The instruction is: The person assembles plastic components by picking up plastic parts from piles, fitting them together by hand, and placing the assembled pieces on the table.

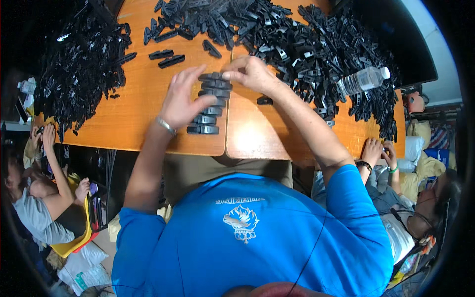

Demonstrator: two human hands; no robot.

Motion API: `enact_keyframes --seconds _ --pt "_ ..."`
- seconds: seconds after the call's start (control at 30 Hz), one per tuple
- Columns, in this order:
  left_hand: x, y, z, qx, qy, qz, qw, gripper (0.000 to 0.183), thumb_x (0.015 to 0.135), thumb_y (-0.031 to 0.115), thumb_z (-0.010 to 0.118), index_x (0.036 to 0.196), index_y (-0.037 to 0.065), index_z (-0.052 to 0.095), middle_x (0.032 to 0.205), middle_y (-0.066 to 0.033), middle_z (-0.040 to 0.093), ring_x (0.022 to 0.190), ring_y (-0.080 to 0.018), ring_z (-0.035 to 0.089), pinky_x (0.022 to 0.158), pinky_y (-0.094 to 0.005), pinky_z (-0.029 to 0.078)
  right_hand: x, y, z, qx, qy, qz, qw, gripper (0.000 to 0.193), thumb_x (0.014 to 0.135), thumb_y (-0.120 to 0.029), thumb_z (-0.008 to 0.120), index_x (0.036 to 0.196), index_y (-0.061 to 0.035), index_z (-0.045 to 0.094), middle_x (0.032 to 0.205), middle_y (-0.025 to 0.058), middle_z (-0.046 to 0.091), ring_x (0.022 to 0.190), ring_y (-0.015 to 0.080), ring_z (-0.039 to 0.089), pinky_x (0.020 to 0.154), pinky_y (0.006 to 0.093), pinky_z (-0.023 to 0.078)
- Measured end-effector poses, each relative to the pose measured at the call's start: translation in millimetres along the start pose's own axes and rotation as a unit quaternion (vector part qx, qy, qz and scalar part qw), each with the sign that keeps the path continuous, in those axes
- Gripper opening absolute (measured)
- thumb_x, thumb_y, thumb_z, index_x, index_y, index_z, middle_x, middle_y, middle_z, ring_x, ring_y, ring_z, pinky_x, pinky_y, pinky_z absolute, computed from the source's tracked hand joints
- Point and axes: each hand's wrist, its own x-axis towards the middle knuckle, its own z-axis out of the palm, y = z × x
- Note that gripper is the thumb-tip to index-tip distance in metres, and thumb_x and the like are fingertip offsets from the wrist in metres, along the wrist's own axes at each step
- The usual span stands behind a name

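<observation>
A row of small black oblong plastic pieces (210,111) lies on the wooden table in front of me, stacked side by side toward the far edge. My left hand (184,101) is along the left side of this row, fingers stretched out and thumb over the pieces, slightly blurred. At the row's far end, my right hand (251,75) pinches the right tip of the farthest black plastic piece (213,76) between thumb and forefinger. Two loose black pieces (171,61) rest beyond my left hand, and another loose piece (212,49) is farther off.
Large heaps of black parts cover the table's far side (282,37) and left side (81,74). A clear plastic bottle (363,80) lies on the right heap. One person's hands (380,152) work at the right edge, another's (44,136) at the left. A seam splits the tabletop (262,133).
</observation>
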Motion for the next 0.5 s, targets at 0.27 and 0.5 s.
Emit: enact_keyframes --seconds 0.27,0.5 --pt "-76 60 41 0.250 0.024 0.006 0.968 0.092 0.084 0.030 0.088 0.165 0.012 0.046 0.168 -0.0150 0.044 0.155 -0.0411 0.039 0.124 -0.0560 0.033 -26 -39 66 -0.165 0.196 -0.093 0.962 0.022 0.101 -0.026 0.072 0.111 -0.0099 0.082 0.099 0.0124 0.072 0.093 0.0365 0.074 0.082 0.0480 0.060" --pt "-153 26 -33 0.278 0.059 0.023 0.958 0.069 0.083 0.016 0.082 0.149 0.009 0.062 0.156 -0.0148 0.059 0.142 -0.0404 0.055 0.117 -0.0555 0.041 -24 -99 156 -0.096 0.166 -0.140 0.971 0.017 0.095 -0.022 0.074 0.104 -0.0091 0.081 0.099 0.0106 0.071 0.091 0.0341 0.073 0.076 0.0456 0.061"
